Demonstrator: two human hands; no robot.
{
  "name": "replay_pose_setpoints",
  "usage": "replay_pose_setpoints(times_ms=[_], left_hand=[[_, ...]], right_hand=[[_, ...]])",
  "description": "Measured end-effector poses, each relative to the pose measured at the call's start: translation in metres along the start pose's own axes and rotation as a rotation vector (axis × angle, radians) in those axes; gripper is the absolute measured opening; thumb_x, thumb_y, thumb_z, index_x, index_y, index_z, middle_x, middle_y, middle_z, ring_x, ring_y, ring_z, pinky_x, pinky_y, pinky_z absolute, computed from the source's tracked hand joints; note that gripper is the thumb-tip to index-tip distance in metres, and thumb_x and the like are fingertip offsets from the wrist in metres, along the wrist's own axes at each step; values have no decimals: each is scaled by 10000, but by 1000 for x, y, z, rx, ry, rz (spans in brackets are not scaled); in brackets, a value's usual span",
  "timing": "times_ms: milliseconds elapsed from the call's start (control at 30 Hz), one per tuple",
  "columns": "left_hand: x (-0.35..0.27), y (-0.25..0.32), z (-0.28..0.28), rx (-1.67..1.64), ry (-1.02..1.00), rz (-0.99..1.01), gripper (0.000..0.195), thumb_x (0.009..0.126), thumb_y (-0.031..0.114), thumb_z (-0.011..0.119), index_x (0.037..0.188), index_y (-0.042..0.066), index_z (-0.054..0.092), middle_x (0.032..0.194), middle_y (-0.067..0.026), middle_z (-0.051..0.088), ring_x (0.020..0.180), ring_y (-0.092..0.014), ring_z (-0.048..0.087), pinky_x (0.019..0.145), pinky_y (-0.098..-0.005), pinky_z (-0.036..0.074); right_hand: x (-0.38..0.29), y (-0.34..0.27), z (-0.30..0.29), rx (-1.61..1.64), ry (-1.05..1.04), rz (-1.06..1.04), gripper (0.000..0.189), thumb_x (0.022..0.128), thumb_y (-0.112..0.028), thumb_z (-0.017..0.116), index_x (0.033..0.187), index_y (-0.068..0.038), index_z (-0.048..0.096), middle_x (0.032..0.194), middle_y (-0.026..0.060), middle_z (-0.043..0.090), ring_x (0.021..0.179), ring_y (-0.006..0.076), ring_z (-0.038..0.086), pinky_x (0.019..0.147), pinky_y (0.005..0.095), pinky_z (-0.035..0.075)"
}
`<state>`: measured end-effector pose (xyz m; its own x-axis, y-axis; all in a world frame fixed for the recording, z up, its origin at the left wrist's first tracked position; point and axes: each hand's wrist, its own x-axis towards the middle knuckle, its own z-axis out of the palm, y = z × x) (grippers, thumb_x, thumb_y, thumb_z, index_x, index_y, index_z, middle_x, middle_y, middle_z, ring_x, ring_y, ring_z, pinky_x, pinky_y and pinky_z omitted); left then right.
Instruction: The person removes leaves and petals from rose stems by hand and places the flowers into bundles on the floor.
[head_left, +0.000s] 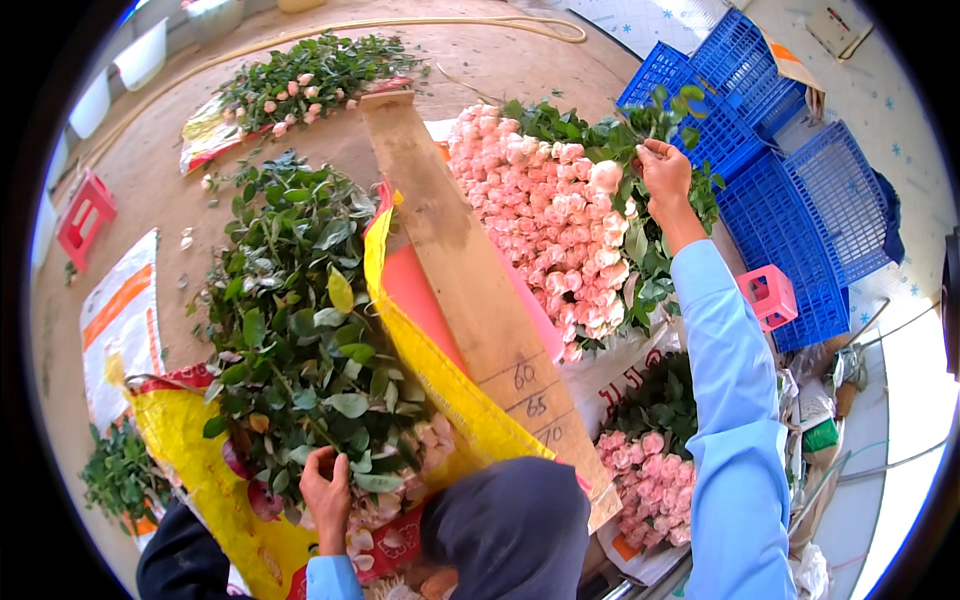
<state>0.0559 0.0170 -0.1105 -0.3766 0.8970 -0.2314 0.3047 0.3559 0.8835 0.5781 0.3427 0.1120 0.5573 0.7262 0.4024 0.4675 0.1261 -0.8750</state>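
My right hand (665, 171) is stretched out over a dense bed of pale pink roses (540, 217), pinching a leafy rose stem (637, 142). A larger-looking pink rose head (606, 176) shows just left of that hand, apparently on the held stem. Near my body, my left hand (326, 487) has its fingers curled at the lower edge of a heap of leafy rose stems (307, 300); whether it grips one I cannot tell. That heap lies on a yellow and red sack (442, 390). Between heap and bed runs a wooden board (450, 217) with handwritten number marks.
A second rose bunch (649, 480) lies beside my right arm. More cut roses (315, 82) rest at the far left. Blue plastic crates (780, 232) and a pink stool (769, 296) stand at right, a red stool (86, 217) at left. A hose (375, 25) crosses the floor.
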Motion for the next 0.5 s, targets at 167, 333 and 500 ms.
replay_pose_setpoints(times_ms=[167,333,500], left_hand=[[1,-5,1,-53,6,-95,179,866,92,702,992,-12,629,833,-21,625,741,-101,552,688,-258,462],[4,1,4,-85,-13,-204,174,876,71,689,1005,-12,607,825,2,593,727,-78,519,670,-236,435],[9,-17,9,-107,-49,-225,120,913,72,663,985,19,582,843,28,546,750,-55,484,690,-207,407]], right_hand=[[60,38,26,-334,133,-6,102,824,-169,752,894,-100,779,853,53,749,759,155,699,729,311,537],[127,89,32,-568,170,-49,89,818,-218,749,858,-152,793,855,69,755,783,192,719,755,334,546],[155,112,34,-1061,-116,41,266,780,-194,644,971,-49,757,1077,200,707,1026,323,688,874,379,537]])
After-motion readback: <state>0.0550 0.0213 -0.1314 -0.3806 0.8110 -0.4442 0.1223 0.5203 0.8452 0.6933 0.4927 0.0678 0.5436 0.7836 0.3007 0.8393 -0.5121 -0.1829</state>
